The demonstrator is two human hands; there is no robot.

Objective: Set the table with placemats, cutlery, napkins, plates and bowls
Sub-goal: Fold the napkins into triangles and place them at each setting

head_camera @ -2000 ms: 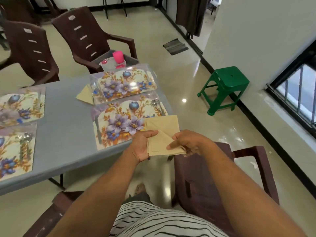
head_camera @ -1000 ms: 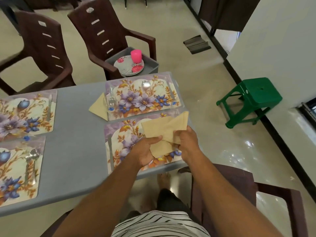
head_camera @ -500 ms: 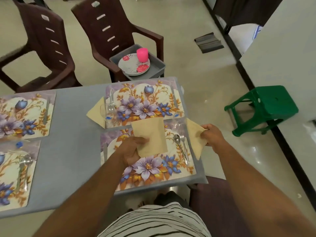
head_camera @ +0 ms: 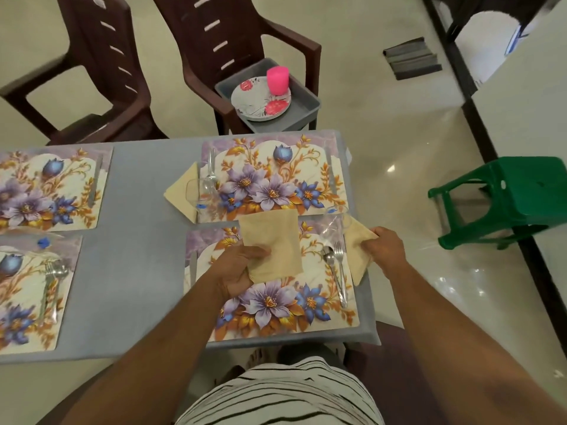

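Note:
Over the near floral placemat [head_camera: 276,305], my left hand [head_camera: 236,268] grips a folded beige napkin [head_camera: 273,243] held flat above the mat. My right hand [head_camera: 383,246] pinches a second beige napkin [head_camera: 357,256], folded to a triangle, down at the placemat's right edge beside a spoon and fork [head_camera: 336,271]. A knife [head_camera: 193,268] lies along that mat's left side. The far placemat [head_camera: 273,179] has a triangular napkin [head_camera: 184,191] on its left, with cutlery beside it. Two more placemats [head_camera: 46,188] with cutlery lie at the left.
The grey table [head_camera: 138,256] ends just right of the placemats. A brown chair [head_camera: 233,47] behind it carries a grey tub [head_camera: 303,111] with a flowered plate [head_camera: 260,99] and a pink cup [head_camera: 277,79]. A green stool [head_camera: 509,197] stands on the floor at the right.
The stack I held in both hands has split: my left hand keeps one napkin over the mat, my right hand carried the other rightward and lowered it beside the fork.

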